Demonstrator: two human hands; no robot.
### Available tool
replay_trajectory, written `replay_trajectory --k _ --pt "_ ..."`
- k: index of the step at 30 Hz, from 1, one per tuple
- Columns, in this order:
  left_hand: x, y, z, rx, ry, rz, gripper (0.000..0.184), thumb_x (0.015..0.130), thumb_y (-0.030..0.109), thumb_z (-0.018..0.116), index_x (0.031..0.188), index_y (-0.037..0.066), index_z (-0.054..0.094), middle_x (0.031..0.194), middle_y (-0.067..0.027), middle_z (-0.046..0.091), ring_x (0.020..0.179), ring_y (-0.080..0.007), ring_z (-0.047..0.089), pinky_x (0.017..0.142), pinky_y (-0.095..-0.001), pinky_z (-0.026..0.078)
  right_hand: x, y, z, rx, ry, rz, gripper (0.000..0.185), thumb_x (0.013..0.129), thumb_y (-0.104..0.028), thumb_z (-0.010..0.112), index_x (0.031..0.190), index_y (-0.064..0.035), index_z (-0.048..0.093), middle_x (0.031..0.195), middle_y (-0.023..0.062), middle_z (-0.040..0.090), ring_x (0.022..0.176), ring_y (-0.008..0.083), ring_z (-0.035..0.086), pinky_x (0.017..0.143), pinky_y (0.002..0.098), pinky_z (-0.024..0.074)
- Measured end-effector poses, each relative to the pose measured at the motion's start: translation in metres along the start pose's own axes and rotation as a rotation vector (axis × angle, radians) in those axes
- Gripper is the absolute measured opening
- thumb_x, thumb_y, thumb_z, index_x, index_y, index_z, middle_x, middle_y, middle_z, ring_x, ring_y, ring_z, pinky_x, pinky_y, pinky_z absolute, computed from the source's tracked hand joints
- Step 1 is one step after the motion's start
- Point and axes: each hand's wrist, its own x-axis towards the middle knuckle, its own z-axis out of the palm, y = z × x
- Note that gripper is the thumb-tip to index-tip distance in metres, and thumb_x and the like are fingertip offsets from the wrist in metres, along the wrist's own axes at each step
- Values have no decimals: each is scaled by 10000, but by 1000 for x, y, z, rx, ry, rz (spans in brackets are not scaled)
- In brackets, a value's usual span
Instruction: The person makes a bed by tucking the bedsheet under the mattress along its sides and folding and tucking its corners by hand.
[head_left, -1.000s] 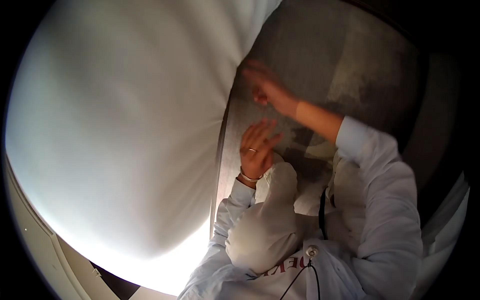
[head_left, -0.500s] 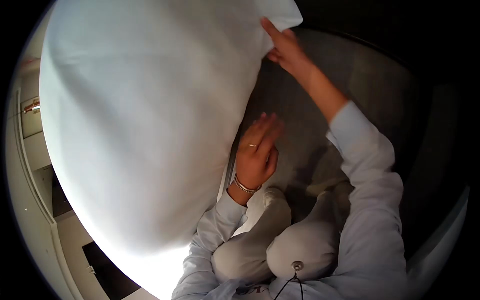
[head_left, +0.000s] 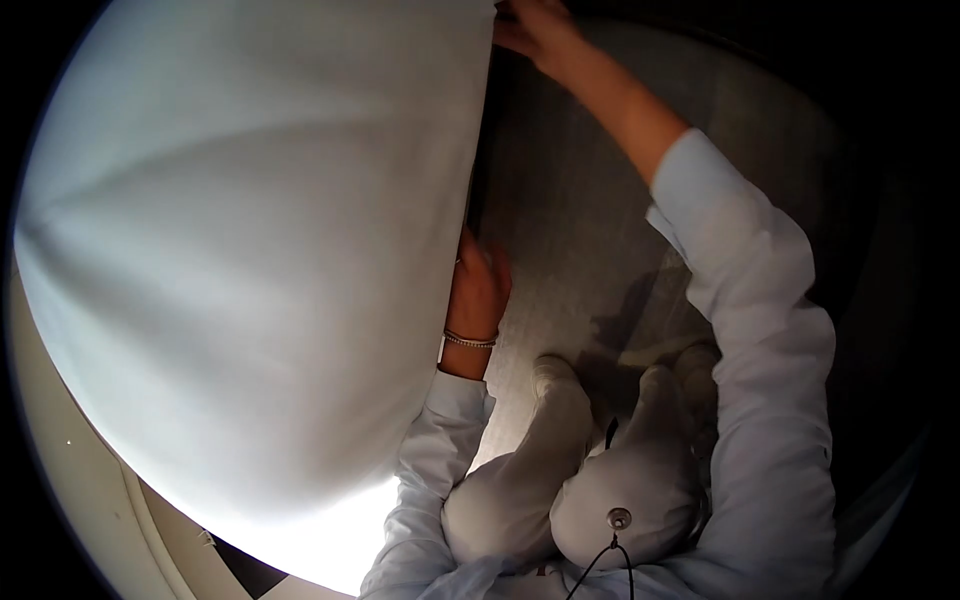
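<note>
A large white sheet (head_left: 270,260) fills the left half of the view, smooth with a few soft folds, its straight edge running down the middle. At the top of that edge my right hand (head_left: 540,35) has its fingers closed at the sheet's corner, partly cut off by the frame. Lower down, my left hand (head_left: 482,292), with bracelets at the wrist, reaches in at the side edge. The sheet hides most of its fingers, so their grip cannot be made out.
Dark flooring (head_left: 570,200) lies to the right of the sheet. My bent knees (head_left: 625,500) are close to the sheet's side at the bottom. A pale wall or furniture panel (head_left: 80,470) curves along the lower left.
My right hand has moved up and left with the sheet's corner, which no longer flares outward. The left hand has moved slightly down and left, its fingers passing behind the sheet's edge.
</note>
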Motion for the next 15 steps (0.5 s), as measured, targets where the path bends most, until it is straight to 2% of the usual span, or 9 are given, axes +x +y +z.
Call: replay_trajectory --k 1,3,5,7,9,10,12,13,15 --pt "1 -1 0 19 -36 -29 659 840 149 565 1351 -105 235 1259 -391 389 1099 -477 486 924 -435 425 -3 3 -16 74 5 -8 579 825 -347 668 1259 -87 387 1300 103 409 1028 305 555 761 439 545" --pt "5 10 -9 4 -96 -113 652 839 141 560 1353 -98 238 1260 -388 390 1097 -472 490 906 -437 437 -25 32 -43 -82 199 -528 187 854 -139 629 985 -58 524 942 70 524 849 161 561 627 263 490" --pt "10 12 -8 -22 -148 -186 645 837 133 554 1355 -91 241 1261 -385 392 1094 -467 494 889 -439 448 -68 65 -72 -1049 74 -1062 331 753 11 621 1065 -48 526 1113 112 484 1083 253 506 886 329 469" --pt "7 5 -6 67 -6 -46 633 838 117 531 1365 -74 237 1258 -382 397 1087 -467 497 867 -448 456 -118 98 -55 -992 -299 -943 424 693 21 609 1104 -59 545 1141 118 496 1182 297 447 1031 388 369" --pt "6 6 -7 60 -32 -48 638 836 115 526 1369 -73 230 1257 -378 401 1082 -475 494 870 -451 451 -139 116 -44 -1228 -553 -1159 354 722 -21 610 1071 -59 575 1172 104 505 1218 294 429 1066 423 336" --pt "5 4 -6 29 -40 -59 643 835 114 520 1373 -72 222 1256 -374 404 1077 -484 492 873 -455 447 -137 122 -36 -1215 -540 -1150 354 722 -21 610 1071 -59 575 1172 104 505 1218 294 429 1066 423 336" --pt "1 2 -2 15 -17 -39 654 834 121 520 1379 -69 212 1269 -369 394 1102 -486 471 907 -454 421 -131 128 -25 -1239 -542 -1295 385 744 -97 605 1128 -98 581 1268 28 490 1250 252 405 1076 430 324" --pt "0 2 -1 -11 17 -24 665 834 128 519 1385 -66 202 1282 -364 384 1127 -488 451 940 -453 396 -127 130 -24 -1236 -536 -1288 385 744 -97 605 1128 -98 581 1268 28 490 1250 252 405 1076 430 324" --pt "-4 3 -5 44 4 -3 682 830 132 524 1386 -75 189 1303 -361 363 1167 -483 416 977 -447 359 -118 134 -22 -1379 -506 -1431 328 755 -115 591 1080 -138 620 1243 -16 508 1247 219 410 1110 429 275"
